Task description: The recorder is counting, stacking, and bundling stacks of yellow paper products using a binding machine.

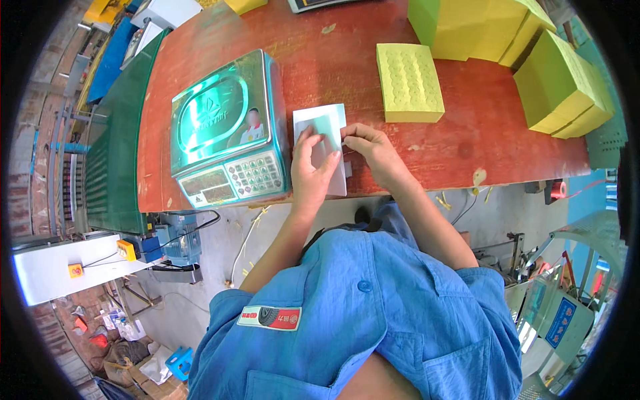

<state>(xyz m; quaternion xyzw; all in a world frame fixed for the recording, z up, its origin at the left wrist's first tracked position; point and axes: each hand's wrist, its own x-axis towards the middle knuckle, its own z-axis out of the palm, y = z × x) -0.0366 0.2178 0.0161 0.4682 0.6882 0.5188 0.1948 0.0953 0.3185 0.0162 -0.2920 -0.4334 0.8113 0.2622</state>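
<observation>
A white stack of paper (338, 180) lies near the table's front edge, just right of a weighing scale (273, 80). My left hand (312, 175) is over it, its thumb and fingers curled around a pale greenish sheet (327, 128) that bends up from the stack. At the stack's right edge, my right hand (375, 152) is closed, with thumb and forefinger pinched together. Whatever lies between those fingertips is too small to make out. The scale has a shiny metal plate and a keypad with a display on its near side.
A yellow block of stacked cards (410, 83) with rounded bumps stands right of centre on the red table (333, 63). Larger yellow stacks (473, 27) and another yellow stack (560, 87) are at the right. A green surface (117, 147) adjoins the table's left side.
</observation>
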